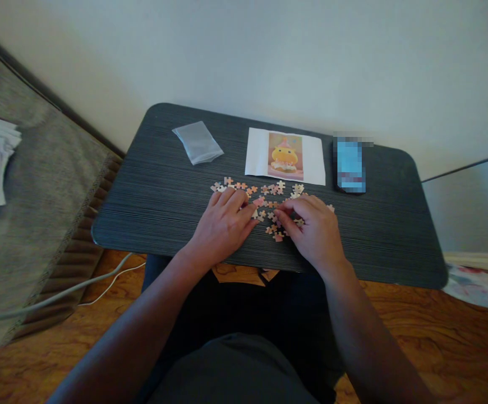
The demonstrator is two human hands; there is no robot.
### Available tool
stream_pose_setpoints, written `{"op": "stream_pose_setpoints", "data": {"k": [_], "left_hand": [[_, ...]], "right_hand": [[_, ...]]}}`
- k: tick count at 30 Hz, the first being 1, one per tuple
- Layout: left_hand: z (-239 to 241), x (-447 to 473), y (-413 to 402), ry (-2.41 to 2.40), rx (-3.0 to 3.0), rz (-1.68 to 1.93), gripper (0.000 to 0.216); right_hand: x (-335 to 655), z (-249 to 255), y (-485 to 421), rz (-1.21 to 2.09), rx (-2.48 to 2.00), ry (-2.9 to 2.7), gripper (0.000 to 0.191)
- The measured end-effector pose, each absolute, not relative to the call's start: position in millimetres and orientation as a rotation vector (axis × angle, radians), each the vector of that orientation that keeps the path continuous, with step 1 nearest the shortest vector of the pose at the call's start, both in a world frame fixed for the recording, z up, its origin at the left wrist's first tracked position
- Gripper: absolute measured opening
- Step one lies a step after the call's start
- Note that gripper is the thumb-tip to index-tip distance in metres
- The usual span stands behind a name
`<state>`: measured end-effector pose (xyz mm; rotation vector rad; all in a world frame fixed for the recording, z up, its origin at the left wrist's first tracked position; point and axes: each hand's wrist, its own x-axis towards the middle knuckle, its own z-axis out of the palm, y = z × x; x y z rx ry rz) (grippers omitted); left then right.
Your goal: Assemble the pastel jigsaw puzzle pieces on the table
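Note:
Small jigsaw puzzle pieces (278, 237) in pink, orange and cream lie in a loose spread near the middle of the dark table. Over the left part of the spread, my left hand (224, 224) is closed, its thumb and forefinger at a pink puzzle piece (259, 201). My right hand (317, 230) reaches in from the other side, thumb and forefinger pinched together on a puzzle piece at the centre of the spread. The fingers partly cover what they hold. Beneath both palms, some pieces are hidden.
Behind the pieces lies a white sheet (256, 151) with a printed picture of a yellow character and cake (285, 154). A clear plastic bag (199, 143) is at the back left, a phone with a blurred screen (350, 165) at the right. The dark table (387, 224) meets a wall.

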<state>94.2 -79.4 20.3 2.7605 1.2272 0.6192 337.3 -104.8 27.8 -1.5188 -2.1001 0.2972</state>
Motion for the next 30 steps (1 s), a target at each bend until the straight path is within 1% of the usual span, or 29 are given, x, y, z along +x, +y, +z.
{"op": "stream_pose_setpoints", "data": {"k": [4,8,11,16,20,26,30], "left_hand": [[20,98,-75,1.146,2.918,0.588,0.021],[19,95,-77,1.027,3.024,0.526,0.024],[18,93,-80,1.046,2.968,0.611,0.025],[18,94,-86,1.166,2.69,0.837,0.019],[14,95,-87,1.195,2.5,0.84,0.021],[6,92,-84,1.198,2.5,0.837,0.017],[3,92,-84,1.2,2.544,0.891,0.015]], "right_hand": [[349,25,-112,0.226,-1.533,-1.873,0.015],[357,18,-117,0.192,-1.575,-1.66,0.021],[358,14,-117,0.204,-1.572,-1.621,0.021],[356,15,-117,0.256,-1.564,-1.684,0.018],[360,24,-107,0.271,-1.546,-1.857,0.014],[362,35,-64,0.259,-1.556,-2.14,0.015],[359,30,-48,0.204,-1.56,-2.321,0.021]]}}
